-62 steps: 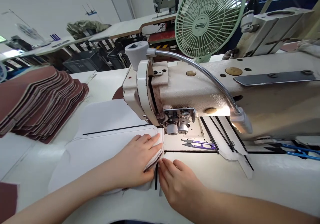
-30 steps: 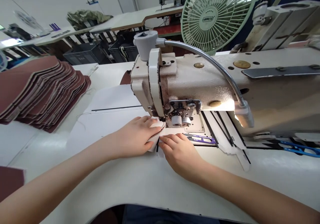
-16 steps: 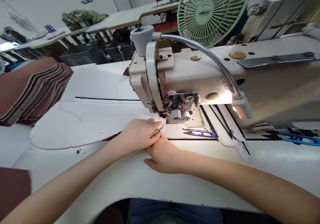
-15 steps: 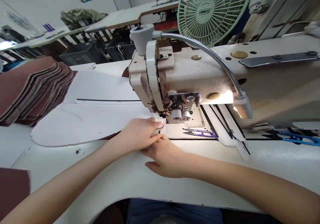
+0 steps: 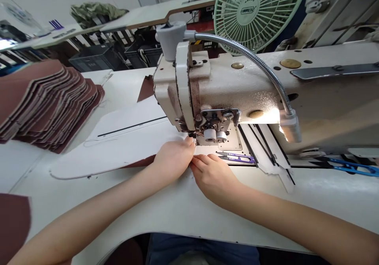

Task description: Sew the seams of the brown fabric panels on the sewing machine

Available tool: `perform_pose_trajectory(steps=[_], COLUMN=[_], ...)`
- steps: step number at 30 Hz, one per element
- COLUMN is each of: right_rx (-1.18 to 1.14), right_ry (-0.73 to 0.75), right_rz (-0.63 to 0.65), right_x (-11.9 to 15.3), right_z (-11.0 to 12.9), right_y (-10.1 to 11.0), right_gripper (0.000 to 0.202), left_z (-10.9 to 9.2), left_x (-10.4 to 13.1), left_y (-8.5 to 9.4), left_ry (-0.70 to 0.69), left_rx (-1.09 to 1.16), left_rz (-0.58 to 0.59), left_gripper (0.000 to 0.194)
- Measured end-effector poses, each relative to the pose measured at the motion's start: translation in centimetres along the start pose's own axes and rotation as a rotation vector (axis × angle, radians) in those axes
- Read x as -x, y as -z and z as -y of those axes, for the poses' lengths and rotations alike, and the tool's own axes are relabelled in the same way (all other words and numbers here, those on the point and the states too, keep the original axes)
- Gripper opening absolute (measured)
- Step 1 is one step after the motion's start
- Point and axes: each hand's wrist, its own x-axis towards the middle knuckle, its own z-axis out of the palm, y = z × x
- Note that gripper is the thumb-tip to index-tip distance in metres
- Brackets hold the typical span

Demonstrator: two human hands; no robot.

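A white panel [image 5: 133,146] with a black strip [image 5: 133,126] on it lies on the sewing machine's bed, its right end under the machine head [image 5: 183,95]. Brown material shows along its lower edge. My left hand [image 5: 174,158] is closed on the panel's right end, fingertips close beside the needle area. Just to the right, my right hand [image 5: 214,180] has its fingers bent and pressed together at the panel's edge, by the front of the bed. Both hands partly hide that end of the panel.
A stack of brown panels [image 5: 44,99] stands at the left. Purple thread snips [image 5: 237,157] and black strips on white backing [image 5: 265,146] lie right of the needle area. Blue-handled scissors [image 5: 352,165] lie farther right. A bendable lamp [image 5: 290,125] hangs from the machine; a green fan [image 5: 248,10] stands behind.
The white panel has turned, its left end swinging toward me and to the right. My right hand has moved right, away from under my left hand; my left hand has shifted right toward the needle.
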Motion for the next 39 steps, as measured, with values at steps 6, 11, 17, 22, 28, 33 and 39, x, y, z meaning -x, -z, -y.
perform_pose_trajectory(steps=[6,11,17,22,28,33,39], right_rx=[-0.001,-0.043,-0.017,-0.134,-0.348,-0.452,-0.413], right_ry=[-0.042,-0.044,-0.046,-0.047,-0.159,-0.195,-0.082], right_rz=[-0.041,0.018,-0.095,-0.183,-0.086,0.012,-0.014], right_x=[-0.3,-0.8,-0.3,0.0,-0.8,-1.3,-0.9], right_z=[-1.0,-1.4,-1.3,-0.9,-0.5,-0.5,-1.4], right_y=[-0.5,-0.3,-0.9,-1.2,0.1,0.5,0.2], right_gripper=[0.025,0.023,0.029,0.032,0.026,0.016,0.017], left_z=[-0.7,-1.6,-1.3,-0.7,-1.1,-2.2,-1.6], left_x=[-1.4,-1.7,-1.3,-1.1,-1.4,-1.7,-1.0], left_y=[0.1,-0.3,1.0,1.5,2.0,3.0,3.1], left_ry=[0.05,0.072,0.113,0.133,0.074,0.103,0.009], left_rx=[-0.002,-0.047,-0.019,-0.021,-0.069,-0.036,-0.081], left_rz=[-0.019,-0.049,0.037,0.051,0.031,0.109,0.126], left_gripper=[0.033,0.033,0.027,0.028,0.03,0.025,0.028])
